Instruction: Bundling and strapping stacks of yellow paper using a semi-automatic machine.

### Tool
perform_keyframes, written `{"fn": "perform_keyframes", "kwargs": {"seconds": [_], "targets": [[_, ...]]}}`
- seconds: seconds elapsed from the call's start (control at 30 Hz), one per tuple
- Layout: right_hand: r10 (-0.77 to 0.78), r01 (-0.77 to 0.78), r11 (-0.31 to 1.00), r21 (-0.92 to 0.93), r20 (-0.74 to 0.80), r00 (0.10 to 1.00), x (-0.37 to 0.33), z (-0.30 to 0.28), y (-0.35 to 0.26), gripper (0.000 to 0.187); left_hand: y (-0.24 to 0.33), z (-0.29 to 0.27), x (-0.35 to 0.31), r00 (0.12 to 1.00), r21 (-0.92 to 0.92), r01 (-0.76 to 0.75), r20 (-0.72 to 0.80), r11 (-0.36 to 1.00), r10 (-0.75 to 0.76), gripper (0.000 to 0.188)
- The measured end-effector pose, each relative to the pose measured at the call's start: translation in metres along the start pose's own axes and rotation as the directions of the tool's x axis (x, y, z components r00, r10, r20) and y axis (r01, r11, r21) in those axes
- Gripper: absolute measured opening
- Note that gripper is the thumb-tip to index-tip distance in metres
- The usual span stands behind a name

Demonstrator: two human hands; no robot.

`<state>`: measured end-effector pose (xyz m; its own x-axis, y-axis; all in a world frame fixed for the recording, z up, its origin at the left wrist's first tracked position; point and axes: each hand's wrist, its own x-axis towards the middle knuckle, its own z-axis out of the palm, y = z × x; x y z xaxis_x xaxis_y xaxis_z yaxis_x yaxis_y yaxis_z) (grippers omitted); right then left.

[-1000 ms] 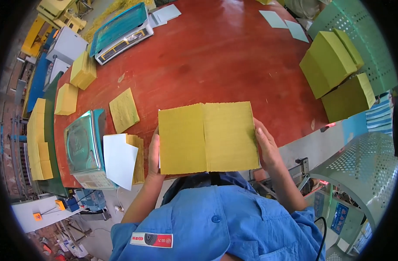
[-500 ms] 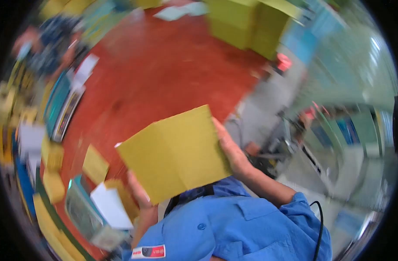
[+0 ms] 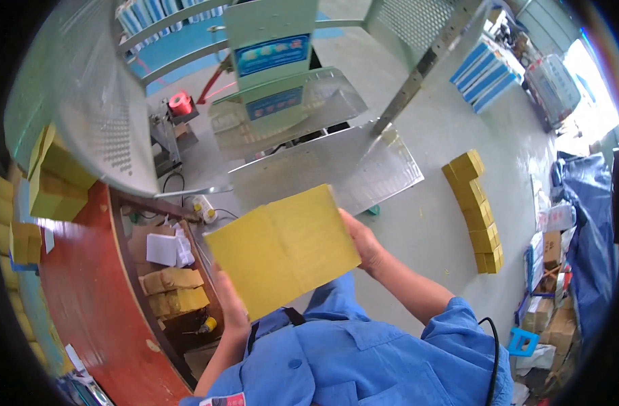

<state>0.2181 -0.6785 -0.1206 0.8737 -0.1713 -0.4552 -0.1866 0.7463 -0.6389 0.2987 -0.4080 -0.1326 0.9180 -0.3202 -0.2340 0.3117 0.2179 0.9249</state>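
A yellow paper-wrapped package is held up in front of my body, its broad, faintly creased top facing me. My left hand presses against its near left side, with part of the fingers hidden by the package. At its right edge my right hand grips the side, and the fingers beneath are out of sight. Just beyond the package is a machine's flat metal plate, which it partly overlaps in view.
A red-topped table stands at left, its shelf holding yellow packages. A row of similar packages lies on the grey floor at right. Perforated metal guards flank the machine. Cartons and blue sheeting line the far right.
My view has swung right, from the red tabletop to the machine and grey floor. The package stays between both hands, in nearly the same place before my body.
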Motion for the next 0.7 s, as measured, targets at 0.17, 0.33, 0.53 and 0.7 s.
{"fn": "perform_keyframes", "kwargs": {"seconds": [0.17, 0.33, 0.53, 0.7], "targets": [[-0.200, 0.193, 0.980, -0.057, -0.199, 0.959, 0.018, -0.097, -0.090, 0.029, -0.033, 0.135, 0.060, 0.846, 0.464, -0.533, 0.262, 0.708, 0.465, 0.062], [-0.387, 0.386, 0.922, 0.026, 0.041, 0.921, 0.097, -0.184, -0.168, 0.018, -0.109, 0.171, 0.113, 0.657, 0.572, -0.739, 0.493, 0.356, 0.570, 0.057], [-0.537, 0.497, 0.843, 0.204, 0.306, 0.786, 0.170, -0.244, -0.180, 0.018, -0.178, 0.187, 0.141, 0.713, 0.410, -0.620, 0.650, 0.669, 0.262, 0.043], [-0.509, 0.496, 0.857, 0.139, 0.369, 0.778, 0.165, -0.256, -0.193, 0.009, -0.194, 0.181, 0.127, 0.757, 0.447, -0.572, 0.610, 0.688, 0.234, 0.043]]}}
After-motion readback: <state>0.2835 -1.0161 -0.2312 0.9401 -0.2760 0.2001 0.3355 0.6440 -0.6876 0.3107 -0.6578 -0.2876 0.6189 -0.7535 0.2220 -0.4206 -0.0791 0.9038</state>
